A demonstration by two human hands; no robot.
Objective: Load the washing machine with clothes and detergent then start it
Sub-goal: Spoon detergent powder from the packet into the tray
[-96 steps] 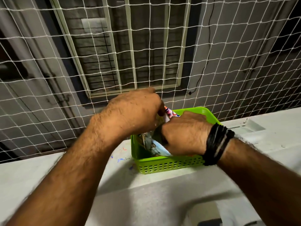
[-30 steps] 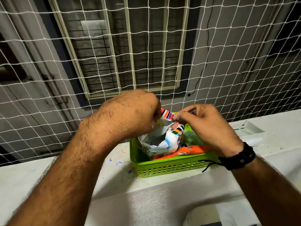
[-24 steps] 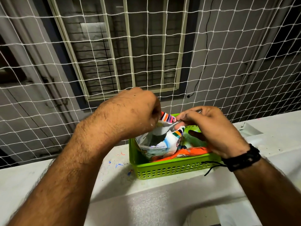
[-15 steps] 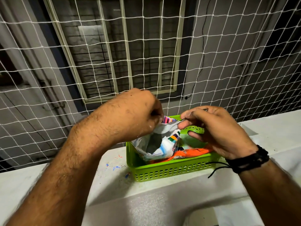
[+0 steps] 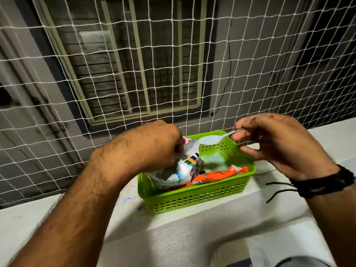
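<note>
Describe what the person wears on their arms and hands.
Both forearms are bare and hairy, with no sleeves in view. The left hand wears nothing: no ring, watch or glove shows. The right hand is also ungloved; its wrist carries a black corded wristband of several strands, with loose black string ends trailing.

No legible text anywhere.

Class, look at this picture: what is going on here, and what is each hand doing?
A person stands at a white ledge by a netted opening. The left hand grips the top of an opened detergent packet standing in a green basket. The right hand pinches a white plastic spoon, its bowl raised above the basket beside the packet's mouth. An orange packet lies in the basket too. No washing machine is clearly in view.
</note>
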